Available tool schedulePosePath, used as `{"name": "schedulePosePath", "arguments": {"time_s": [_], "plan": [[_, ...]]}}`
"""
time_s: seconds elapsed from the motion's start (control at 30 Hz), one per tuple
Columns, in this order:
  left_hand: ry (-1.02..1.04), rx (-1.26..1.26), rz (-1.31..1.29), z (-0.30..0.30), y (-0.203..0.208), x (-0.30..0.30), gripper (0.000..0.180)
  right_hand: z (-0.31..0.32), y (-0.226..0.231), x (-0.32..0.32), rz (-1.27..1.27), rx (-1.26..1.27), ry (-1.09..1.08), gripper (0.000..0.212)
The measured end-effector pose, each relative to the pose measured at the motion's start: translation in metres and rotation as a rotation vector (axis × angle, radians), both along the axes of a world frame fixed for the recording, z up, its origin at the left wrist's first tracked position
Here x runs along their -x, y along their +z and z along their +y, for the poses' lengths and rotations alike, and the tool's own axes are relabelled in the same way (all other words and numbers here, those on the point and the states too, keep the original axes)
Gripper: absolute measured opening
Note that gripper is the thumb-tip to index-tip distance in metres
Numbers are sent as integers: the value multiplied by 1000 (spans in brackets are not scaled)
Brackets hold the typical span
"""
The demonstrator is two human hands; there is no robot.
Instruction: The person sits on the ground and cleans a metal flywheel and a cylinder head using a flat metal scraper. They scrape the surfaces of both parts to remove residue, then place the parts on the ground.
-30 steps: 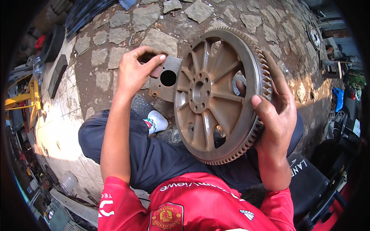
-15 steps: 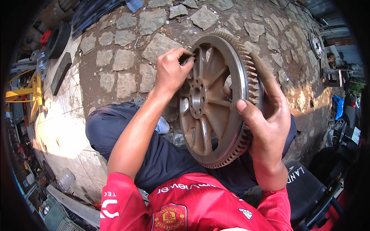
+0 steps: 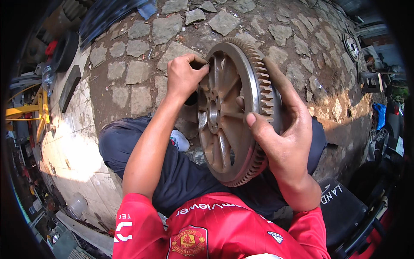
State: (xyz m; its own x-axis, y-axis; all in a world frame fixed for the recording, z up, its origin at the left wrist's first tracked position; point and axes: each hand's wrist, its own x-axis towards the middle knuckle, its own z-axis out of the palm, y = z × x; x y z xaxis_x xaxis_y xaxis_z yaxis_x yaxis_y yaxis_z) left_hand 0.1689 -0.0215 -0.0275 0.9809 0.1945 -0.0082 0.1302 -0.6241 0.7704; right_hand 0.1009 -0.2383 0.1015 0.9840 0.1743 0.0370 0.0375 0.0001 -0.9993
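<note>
A brown-grey metal flywheel point(image 3: 232, 116) with a toothed outer ring is held up above my lap, tilted so that its spoked face looks left. My right hand point(image 3: 288, 134) grips its right side, thumb on the smooth rim and fingers wrapped over the teeth; a fingertip shows through a gap between spokes. At the upper left rim, my left hand point(image 3: 186, 77) is closed in a pinch against the wheel. Whatever sits between its fingertips is too small or hidden to make out.
Uneven stone paving point(image 3: 138, 73) lies beyond my knees. To the left are a pale tiled strip point(image 3: 71, 151), a dark bar point(image 3: 69, 88), a tyre point(image 3: 65, 48) and a yellow metal frame point(image 3: 36, 108). A black padded seat point(image 3: 340, 209) stands close on the right.
The flywheel has shifted a little left and turned more edge-on, showing more of its teeth. Both hands have moved with it and keep their places on the rim.
</note>
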Motion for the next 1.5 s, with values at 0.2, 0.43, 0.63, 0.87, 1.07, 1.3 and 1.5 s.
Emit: {"name": "schedulePosePath", "arguments": {"time_s": [0.2,0.43,0.63,0.87,1.07,1.3,1.5], "plan": [[40,80,-307,-9,-11,2,20,-4,2,-2,0,-2,20,77],[-57,-116,-66,17,-4,-3,22,8,9,-5,27,-62,23,75],[150,119,16,38,32,9,16,9,13,-4,51,-2,59,76],[16,16,82,60,23,36,18,10,15,-2,77,8,60,84],[-5,43,34,67,-2,49,17,11,19,-1,114,91,79,88],[-9,233,33,42,1,41,16,22,22,1,147,58,53,95],[18,6,-407,26,-20,37,15,21,17,-1,11,79,208,97]]}}
